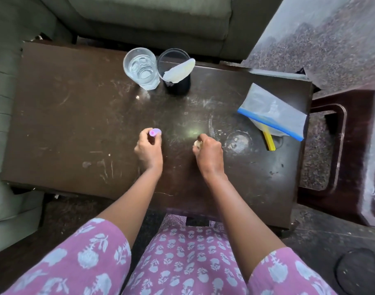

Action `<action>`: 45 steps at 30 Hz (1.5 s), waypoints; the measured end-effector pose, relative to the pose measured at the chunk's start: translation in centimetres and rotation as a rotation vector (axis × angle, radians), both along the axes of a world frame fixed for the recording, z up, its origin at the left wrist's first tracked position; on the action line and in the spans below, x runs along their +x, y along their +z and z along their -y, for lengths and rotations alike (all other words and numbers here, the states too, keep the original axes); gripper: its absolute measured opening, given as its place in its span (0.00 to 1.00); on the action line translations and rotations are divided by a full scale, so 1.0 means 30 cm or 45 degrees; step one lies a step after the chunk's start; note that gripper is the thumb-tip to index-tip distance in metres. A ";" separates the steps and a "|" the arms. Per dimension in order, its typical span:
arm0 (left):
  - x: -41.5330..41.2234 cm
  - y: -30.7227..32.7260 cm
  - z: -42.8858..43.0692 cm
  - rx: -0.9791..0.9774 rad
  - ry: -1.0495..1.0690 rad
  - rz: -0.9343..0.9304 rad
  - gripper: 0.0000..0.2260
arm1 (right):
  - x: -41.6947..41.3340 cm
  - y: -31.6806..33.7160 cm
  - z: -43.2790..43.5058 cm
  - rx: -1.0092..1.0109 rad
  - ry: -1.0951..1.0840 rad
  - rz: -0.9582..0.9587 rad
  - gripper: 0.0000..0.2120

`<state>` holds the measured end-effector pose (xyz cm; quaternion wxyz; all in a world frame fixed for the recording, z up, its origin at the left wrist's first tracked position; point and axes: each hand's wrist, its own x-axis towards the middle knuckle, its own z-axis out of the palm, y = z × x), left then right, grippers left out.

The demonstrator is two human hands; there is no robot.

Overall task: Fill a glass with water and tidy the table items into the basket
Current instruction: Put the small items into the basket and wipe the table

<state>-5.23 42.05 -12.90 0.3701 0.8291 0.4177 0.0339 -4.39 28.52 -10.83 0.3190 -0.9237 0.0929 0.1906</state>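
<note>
A clear glass (142, 69) holding water stands at the far middle of the dark table (76, 124). Right beside it stands a dark mesh basket (176, 70) with a pale flat piece (179, 71) leaning out of its rim. My left hand (149, 149) pinches a small purple item (155, 132) near the table's middle. My right hand (208, 153) is curled round a small cream-coloured item (197, 143), most of which is hidden by the fingers. A clear zip bag (271, 112) with a blue strip lies at the right, over a yellow strip (269, 141).
A grey sofa (152, 20) stands behind the table and another cushion (3, 103) at the left. A dark wooden stool (339, 145) sits off the table's right end. White smears and crumbs (238, 141) mark the tabletop by my right hand.
</note>
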 end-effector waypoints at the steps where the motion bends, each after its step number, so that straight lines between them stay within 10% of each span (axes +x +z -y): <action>1: 0.010 0.003 0.049 -0.004 -0.053 0.028 0.11 | 0.007 0.006 0.025 0.007 -0.031 0.003 0.05; 27: 0.276 0.336 1.386 -0.258 -1.314 0.506 0.09 | 0.057 0.247 1.147 -0.427 -1.229 0.811 0.06; 32: 0.284 0.353 1.567 0.197 -1.666 0.307 0.09 | 0.039 0.242 1.336 -0.469 -1.223 0.616 0.11; 45: 0.302 0.347 1.739 0.279 -1.932 -0.182 0.13 | 0.085 0.160 1.481 -0.180 -1.055 0.160 0.13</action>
